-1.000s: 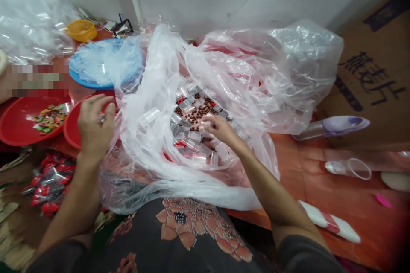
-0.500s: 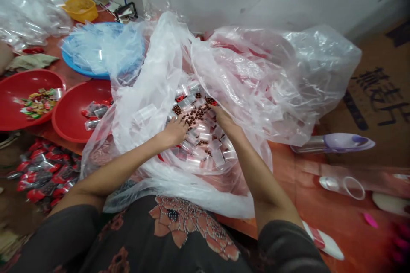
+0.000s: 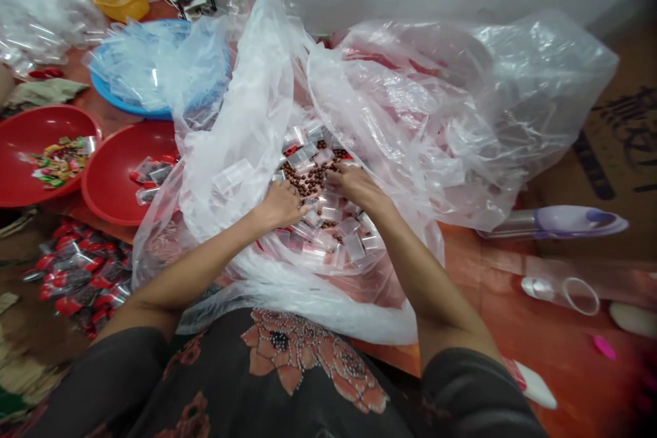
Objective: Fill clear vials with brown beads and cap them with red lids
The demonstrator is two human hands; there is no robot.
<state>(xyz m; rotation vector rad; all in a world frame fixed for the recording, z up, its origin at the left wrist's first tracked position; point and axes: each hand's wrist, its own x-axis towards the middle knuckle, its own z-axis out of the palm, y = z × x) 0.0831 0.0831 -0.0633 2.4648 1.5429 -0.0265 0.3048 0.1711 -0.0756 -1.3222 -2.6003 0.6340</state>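
Observation:
Small round brown balls [image 3: 306, 181] lie loose among many little clear plastic containers [image 3: 354, 246], inside a large opened plastic bag [image 3: 251, 116]. At the left edge of the balls rests my left hand [image 3: 282, 205], palm down with its fingers apart, touching the heap. My right hand [image 3: 355, 185] reaches in from the other side, its fingers bent and drawn together at the balls. Whatever lies between those fingertips is too small and blurred to make out. Some containers near the far side have red parts.
To the left stand two red bowls [image 3: 95, 185], one with colourful wrapped pieces [image 3: 61, 163], and a blue basin [image 3: 102, 85] of clear film. Red-capped packets [image 3: 85, 274] are heaped below. On the right are a purple-handled scoop [image 3: 580, 220], a clear cup [image 3: 580, 295] and a cardboard box [image 3: 634, 150].
My left hand has come from above the red bowl into the bag beside the balls. My right hand moved to the far right of the balls, then back toward their middle.

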